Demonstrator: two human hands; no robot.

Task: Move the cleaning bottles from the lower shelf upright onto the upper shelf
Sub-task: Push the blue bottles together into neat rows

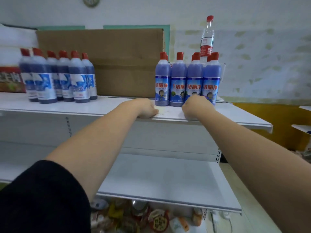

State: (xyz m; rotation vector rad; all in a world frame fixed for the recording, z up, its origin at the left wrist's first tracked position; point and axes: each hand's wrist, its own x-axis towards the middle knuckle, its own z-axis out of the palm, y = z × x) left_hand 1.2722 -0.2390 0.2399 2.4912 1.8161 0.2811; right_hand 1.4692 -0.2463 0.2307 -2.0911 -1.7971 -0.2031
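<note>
Several blue cleaning bottles (186, 81) with red caps stand upright in a tight group on the right of the white upper shelf (104, 106). A second group of darker blue bottles (58, 78) stands upright at the shelf's left. My left hand (146, 109) rests on the shelf's front edge just left of the right group, fingers curled, holding nothing. My right hand (195, 106) lies in front of the group's bottom, fingers bent against the bottles; I cannot see a grip on any. The lower shelf (168, 179) shows bare white surface.
A large cardboard box (117, 64) stands at the back of the upper shelf between the two groups. A clear water bottle (207, 37) rises behind the right group. Snack packets (143, 217) lie under the lower shelf. A red package (10, 79) is at far left.
</note>
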